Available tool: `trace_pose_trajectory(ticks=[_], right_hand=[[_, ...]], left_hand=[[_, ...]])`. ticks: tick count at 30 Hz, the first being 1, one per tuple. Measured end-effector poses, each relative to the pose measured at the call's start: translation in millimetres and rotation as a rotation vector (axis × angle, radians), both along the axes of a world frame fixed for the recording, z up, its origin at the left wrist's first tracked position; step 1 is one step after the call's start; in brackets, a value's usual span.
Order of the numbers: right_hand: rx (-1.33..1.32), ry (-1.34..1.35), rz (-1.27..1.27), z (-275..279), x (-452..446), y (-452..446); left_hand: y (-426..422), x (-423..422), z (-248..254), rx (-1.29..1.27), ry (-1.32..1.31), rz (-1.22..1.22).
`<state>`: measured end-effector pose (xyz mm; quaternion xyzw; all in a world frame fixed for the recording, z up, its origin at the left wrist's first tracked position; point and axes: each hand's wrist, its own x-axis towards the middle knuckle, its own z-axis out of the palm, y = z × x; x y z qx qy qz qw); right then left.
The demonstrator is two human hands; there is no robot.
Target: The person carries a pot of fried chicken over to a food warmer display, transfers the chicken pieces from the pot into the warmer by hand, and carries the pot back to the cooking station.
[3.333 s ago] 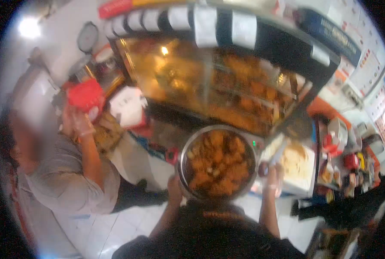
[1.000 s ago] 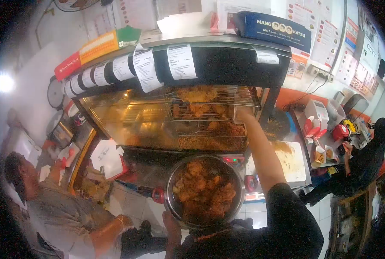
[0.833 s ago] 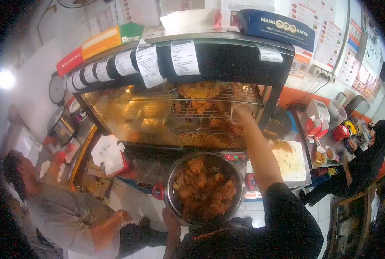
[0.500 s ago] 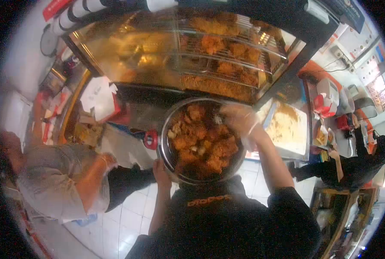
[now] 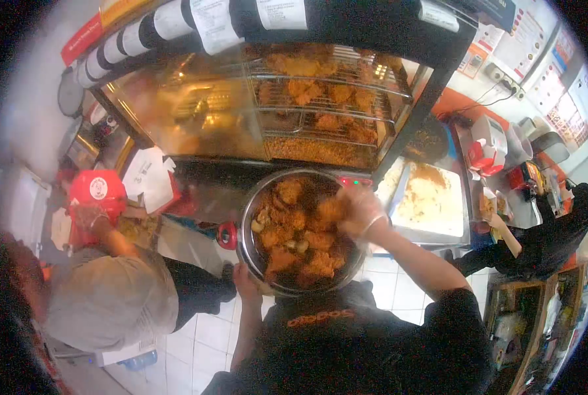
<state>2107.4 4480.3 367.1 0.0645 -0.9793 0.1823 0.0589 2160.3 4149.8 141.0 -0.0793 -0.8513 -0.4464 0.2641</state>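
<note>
A round metal bowl (image 5: 246, 253) stands in front of me, filled with several pieces of fried chicken (image 5: 319, 263) and some pale chunks that look like garlic cloves (image 5: 299, 246). My left hand (image 5: 246, 283) grips the bowl's near-left rim, its fingers partly hidden under the edge. Over the bowl's right side, my right hand (image 5: 363, 212), in a clear plastic glove, is closed on a piece of fried chicken (image 5: 332, 210). That hand is slightly blurred, and its fingertips are partly covered.
Behind the bowl stands a glass display cabinet (image 5: 320, 146) with fried chicken on racks. A white tray (image 5: 432, 224) with sauce smears lies to the right. On the left, a co-worker's hand (image 5: 93, 220) is at a red box (image 5: 96, 191). Another person (image 5: 531, 230) works far right.
My right hand has closed on a piece of chicken and lifted it within the bowl. The view has tilted up, and the co-worker at left has reached to a red box.
</note>
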Motion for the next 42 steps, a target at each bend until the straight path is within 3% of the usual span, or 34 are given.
trace_pose_trajectory(ticks=[2, 3, 5, 6, 9, 11, 12, 13, 14, 18, 22, 23, 25, 28, 29, 31, 33, 35, 37, 38, 40, 41, 42], right_hand=[[-0.253, 0.371, -0.151, 6, -25, 16], [-0.308, 0.602, -0.266, -8, -48, 28], [-1.088, 0.337, -0.362, -16, -106, 63], [-1.361, 0.408, -0.359, -5, -125, 72], [-1.749, 0.466, -0.356, 17, -178, 92], [-1.810, 0.451, -0.351, 16, -193, 97], [-1.809, 0.451, -0.345, 13, -196, 98], [-1.789, 0.454, -0.346, 9, -197, 98], [-1.747, 0.467, -0.341, 5, -193, 96], [-1.381, 0.592, -0.305, -10, -152, 72], [-0.927, 0.627, -0.106, -53, -90, 21], [-0.792, 0.406, -0.064, -50, -66, 3], [-0.517, 0.116, 0.042, -55, -25, -29], [-0.025, -0.011, 0.384, -99, -11, -50], [-0.030, -0.011, 0.384, -87, -10, -62], [0.488, -0.415, 0.357, -51, -8, -97], [0.541, -0.384, 0.249, -75, -5, -118], [0.597, -0.358, 0.085, -92, -3, -128], [0.703, -0.260, 0.044, -100, -4, -127], [0.740, -0.232, 0.011, -106, -6, -124], [0.527, -0.445, 0.122, -116, -15, -112], [0.527, -0.441, 0.092, -99, -10, -103], [0.352, -0.387, 0.110, -69, 1, -95]], left_hand=[[-1, -4, 1, 0.607, -0.550, 0.025], [0, -4, 3, 0.609, -0.544, 0.024], [11, 0, 30, 0.870, -0.554, -0.047], [17, 2, 39, 0.871, -0.551, -0.044], [25, 5, 56, 0.889, -0.445, 0.058], [15, 6, 58, 1.125, -0.630, -0.118], [7, 6, 33, 1.129, -0.634, -0.100], [-1, 1, -11, 0.890, -0.499, -0.067], [-3, 2, -24, 0.834, -0.474, -0.032], [7, 6, 31, 0.777, -0.595, 0.046], [13, 1, 29, 1.057, -0.610, 0.029], [11, 2, 21, 0.713, -0.505, 0.072], [12, 7, 21, 0.363, -0.406, 0.114], [14, 6, 27, 0.452, -0.309, 0.068], [4, 8, 7, 0.481, -0.388, 0.031], [-2, 10, 2, 0.503, -0.467, -0.011], [3, 5, 18, 0.623, -0.521, -0.020], [-3, 4, 2, 0.576, -0.494, -0.016], [10, 0, 4, 0.835, -0.506, 0.094], [16, 0, 13, 1.126, -0.555, 0.186], [5, 2, -5, 0.827, -0.494, 0.008], [-2, 3, -15, 0.706, -0.445, -0.083], [-9, 4, -24, 0.595, -0.386, -0.167]])
